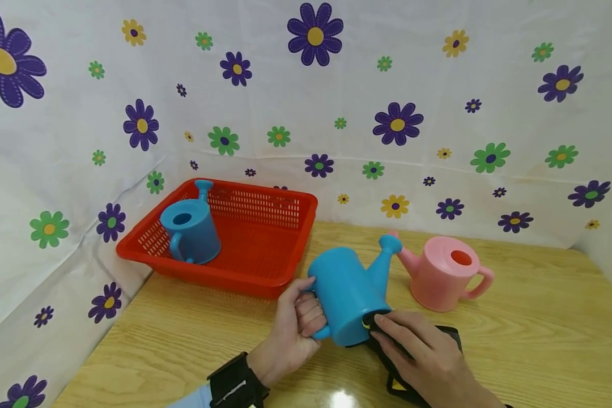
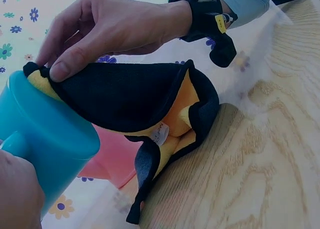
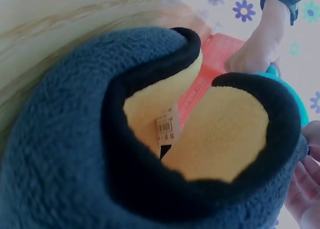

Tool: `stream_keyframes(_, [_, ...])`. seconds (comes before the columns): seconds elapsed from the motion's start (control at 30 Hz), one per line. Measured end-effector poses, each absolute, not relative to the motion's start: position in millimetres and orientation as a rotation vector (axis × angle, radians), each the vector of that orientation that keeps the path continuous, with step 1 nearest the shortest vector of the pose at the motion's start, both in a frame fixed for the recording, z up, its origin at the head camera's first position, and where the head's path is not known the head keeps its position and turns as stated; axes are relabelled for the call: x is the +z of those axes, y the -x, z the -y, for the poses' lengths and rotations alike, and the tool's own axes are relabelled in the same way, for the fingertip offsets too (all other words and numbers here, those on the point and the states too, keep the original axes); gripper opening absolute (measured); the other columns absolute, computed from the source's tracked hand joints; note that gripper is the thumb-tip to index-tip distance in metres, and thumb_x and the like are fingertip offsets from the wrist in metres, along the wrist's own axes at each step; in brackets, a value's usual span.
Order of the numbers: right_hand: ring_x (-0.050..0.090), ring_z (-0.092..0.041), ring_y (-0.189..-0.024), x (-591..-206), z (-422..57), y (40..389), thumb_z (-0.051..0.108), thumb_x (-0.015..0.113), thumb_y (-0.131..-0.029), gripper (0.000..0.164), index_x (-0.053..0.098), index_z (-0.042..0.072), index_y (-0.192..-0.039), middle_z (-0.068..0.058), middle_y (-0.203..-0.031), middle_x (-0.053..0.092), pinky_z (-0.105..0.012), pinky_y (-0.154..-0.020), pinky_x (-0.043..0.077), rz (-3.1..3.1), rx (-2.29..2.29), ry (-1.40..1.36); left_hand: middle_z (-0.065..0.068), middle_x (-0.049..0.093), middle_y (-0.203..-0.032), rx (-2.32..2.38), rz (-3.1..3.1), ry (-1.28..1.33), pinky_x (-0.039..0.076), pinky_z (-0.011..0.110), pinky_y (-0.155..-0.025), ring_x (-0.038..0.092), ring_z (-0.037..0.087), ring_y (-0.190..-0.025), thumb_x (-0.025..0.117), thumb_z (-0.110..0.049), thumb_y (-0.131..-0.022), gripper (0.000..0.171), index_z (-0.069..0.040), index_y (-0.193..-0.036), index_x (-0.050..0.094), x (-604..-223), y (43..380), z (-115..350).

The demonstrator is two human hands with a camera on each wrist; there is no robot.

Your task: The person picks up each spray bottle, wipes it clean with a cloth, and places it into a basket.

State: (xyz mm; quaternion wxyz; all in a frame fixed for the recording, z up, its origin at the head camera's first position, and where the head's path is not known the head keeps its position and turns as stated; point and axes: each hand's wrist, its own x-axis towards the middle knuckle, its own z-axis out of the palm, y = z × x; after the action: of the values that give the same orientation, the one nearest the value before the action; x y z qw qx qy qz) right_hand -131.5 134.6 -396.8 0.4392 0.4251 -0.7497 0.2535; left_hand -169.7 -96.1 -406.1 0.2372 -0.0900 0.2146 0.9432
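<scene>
My left hand (image 1: 296, 326) grips the handle of a blue watering can (image 1: 339, 289), tilted above the table with its spout up to the right. With thumb and fingers my right hand (image 1: 428, 348) pinches a dark cloth (image 2: 120, 91) with a yellow reverse and black edging, holding it against the can's lower end. Most of the cloth hangs in folds below the right hand, and a white label (image 3: 166, 126) shows inside it. In the left wrist view, only part of the left hand (image 2: 17, 194) appears at the edge.
A pink watering can (image 1: 441, 277) stands upright to the right, just behind the held can's spout. At the back left, a red plastic basket (image 1: 250, 286) holds another blue watering can (image 1: 196, 238). Flower-printed white sheeting (image 1: 265, 113) borders the wooden table (image 1: 530, 340).
</scene>
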Motion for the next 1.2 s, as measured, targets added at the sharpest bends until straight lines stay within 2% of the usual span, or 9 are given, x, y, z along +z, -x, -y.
stream_keyframes(0.33, [0.068,-0.014,-0.080,-400.9,-120.7,127.0,0.026,0.051,-0.107,0.034,0.076,0.003,-0.107,-0.006,-0.097,0.070,-0.024,-0.077,0.061,1.834,0.542,-1.251,-0.012,0.026,-0.047,2.573,-0.632,0.234,0.025,0.013,-0.040,0.033,0.002,-0.035,0.047,-0.029,-0.104,0.053,-0.023,-0.057,0.026,-406.7,170.0,90.4])
stream_keyframes(0.5, [0.065,-0.011,-0.085,-404.1,-116.8,121.4,0.024,0.047,-0.109,0.032,0.074,0.006,-0.112,-0.003,-0.100,0.069,-0.022,-0.078,0.059,1.889,0.503,-1.318,-0.012,0.025,-0.048,2.547,-0.642,0.235,0.025,0.013,-0.041,0.033,0.002,-0.035,0.047,-0.030,-0.104,0.052,-0.023,-0.058,0.025,-408.5,169.4,90.5])
stream_keyframes(0.7, [0.064,-0.008,-0.093,-404.7,-116.7,112.3,0.029,0.042,-0.110,0.035,0.069,0.011,-0.125,0.001,-0.110,0.067,-0.020,-0.084,0.058,2.055,0.464,-1.349,-0.012,0.024,-0.049,2.534,-0.622,0.223,0.025,0.014,-0.041,0.032,0.002,-0.035,0.047,-0.030,-0.104,0.052,-0.024,-0.058,0.025,-408.4,170.0,90.2])
stream_keyframes(0.83, [0.065,-0.009,-0.094,-405.2,-116.7,108.3,0.030,0.044,-0.110,0.035,0.068,0.012,-0.127,0.001,-0.113,0.067,-0.021,-0.084,0.058,2.096,0.447,-1.346,-0.012,0.025,-0.048,2.526,-0.625,0.223,0.026,0.013,-0.041,0.032,0.003,-0.035,0.047,-0.031,-0.104,0.051,-0.024,-0.058,0.025,-408.8,169.4,90.1])
stream_keyframes(0.97, [0.065,-0.008,-0.093,-404.6,-116.4,105.2,0.033,0.047,-0.108,0.034,0.068,0.012,-0.126,0.002,-0.111,0.068,-0.021,-0.084,0.057,2.128,0.456,-1.322,-0.012,0.025,-0.048,2.518,-0.630,0.223,0.026,0.014,-0.041,0.032,0.003,-0.036,0.047,-0.031,-0.104,0.051,-0.024,-0.058,0.026,-409.4,168.9,90.3])
stream_keyframes(1.2, [0.065,-0.008,-0.087,-404.1,-115.9,108.3,0.028,0.044,-0.110,0.034,0.072,0.009,-0.117,0.002,-0.102,0.069,-0.020,-0.079,0.058,2.049,0.468,-1.264,-0.012,0.026,-0.048,2.526,-0.657,0.218,0.026,0.014,-0.041,0.033,0.003,-0.035,0.048,-0.031,-0.104,0.051,-0.024,-0.057,0.028,-409.0,169.3,90.7])
